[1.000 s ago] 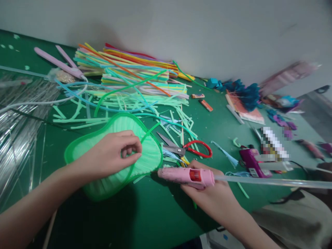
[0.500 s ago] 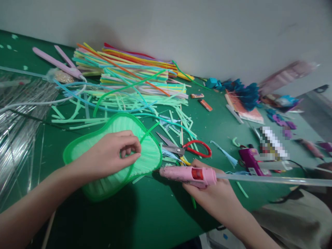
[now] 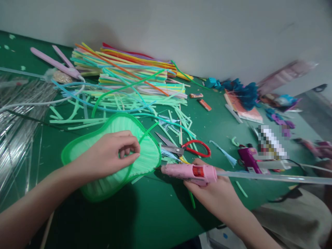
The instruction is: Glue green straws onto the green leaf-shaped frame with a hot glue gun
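A pale green ribbed panel (image 3: 146, 155) with a darker green fuzzy edging lies on the table, its outline rounded and wavy. My left hand (image 3: 114, 150) is over its middle with curled fingers. Between thumb and fingers it pinches a green pipe cleaner (image 3: 149, 132), whose free end sticks up to the right and whose other part runs down to the panel's lower edge. In my right hand (image 3: 212, 193) is a pink hot glue gun (image 3: 190, 173), a long clear glue stick (image 3: 259, 177) trailing from its back. The gun's nozzle points left, close to the panel's right lower edge.
Red-handled scissors (image 3: 181, 149) lie open beyond the glue gun. Behind the panel are bundles of coloured pipe cleaners (image 3: 124, 69). A pink flat iron (image 3: 55, 62) and clear strands (image 3: 20, 114) are left; a purple glue gun (image 3: 250, 159) is right. Another person's leg (image 3: 293, 214) shows lower right.
The view has shifted slightly. Both hands keep their holds, and the glue gun's nozzle stays near the panel's edge. A dark shape, perhaps another person's hand, has appeared at the right edge.
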`<state>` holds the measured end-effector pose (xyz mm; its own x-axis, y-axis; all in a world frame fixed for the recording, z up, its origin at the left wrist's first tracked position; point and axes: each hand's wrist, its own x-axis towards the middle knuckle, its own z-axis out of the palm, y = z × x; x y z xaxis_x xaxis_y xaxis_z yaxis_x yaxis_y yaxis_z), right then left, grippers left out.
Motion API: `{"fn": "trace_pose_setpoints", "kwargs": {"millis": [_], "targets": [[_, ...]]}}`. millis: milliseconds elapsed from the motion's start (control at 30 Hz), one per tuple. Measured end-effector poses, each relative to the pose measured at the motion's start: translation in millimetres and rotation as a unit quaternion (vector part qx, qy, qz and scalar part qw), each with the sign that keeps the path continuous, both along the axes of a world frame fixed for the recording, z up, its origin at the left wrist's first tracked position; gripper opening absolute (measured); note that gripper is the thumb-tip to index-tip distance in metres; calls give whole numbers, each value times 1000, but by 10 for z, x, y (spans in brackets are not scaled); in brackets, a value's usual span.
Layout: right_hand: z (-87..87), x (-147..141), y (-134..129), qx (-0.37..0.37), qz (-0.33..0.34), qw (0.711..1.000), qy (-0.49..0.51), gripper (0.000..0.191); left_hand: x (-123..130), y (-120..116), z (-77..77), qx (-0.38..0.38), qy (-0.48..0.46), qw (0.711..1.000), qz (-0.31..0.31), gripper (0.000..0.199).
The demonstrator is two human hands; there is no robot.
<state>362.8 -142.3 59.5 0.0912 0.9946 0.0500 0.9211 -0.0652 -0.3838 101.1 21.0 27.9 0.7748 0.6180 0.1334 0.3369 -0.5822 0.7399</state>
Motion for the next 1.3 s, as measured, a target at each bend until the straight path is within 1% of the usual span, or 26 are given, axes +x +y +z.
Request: {"fn": "trace_pose_setpoints", "kwargs": {"millis": [167, 267, 467, 600, 767, 867, 967, 1133, 1300], "targets": [[-15, 21, 2, 26, 38, 998, -47, 20, 9, -1, 0, -1, 3, 1000, 0, 21], [-15, 34, -6, 29, 55, 995, -77, 21, 16, 1, 7, -1, 4, 1000, -2, 21], [2, 75, -8, 5, 19, 996, -87, 15, 15, 4, 6, 1, 3, 1000, -1, 21], [-28, 113, -23, -36, 28, 997, -70, 19, 6, 0, 11, 1, 3, 1000, -1, 20], [-88, 102, -56, -28, 6, 998, -64, 20, 12, 0, 11, 2, 3, 1000, -3, 19], [-90, 104, -63, -28, 17, 997, -70, 20, 13, -4, 7, 1, 2, 1000, -2, 20], [-56, 137, -54, -37, 27, 995, -84, 23, 8, -8, 5, 0, 2, 1000, 0, 20], [-4, 199, -24, -48, 76, 986, -142, 26, 6, 0, 1, -2, 2, 1000, -1, 19], [-26, 205, -13, -22, 64, 984, -165, 21, 5, 3, -10, -3, 0, 1000, 0, 19]]}}
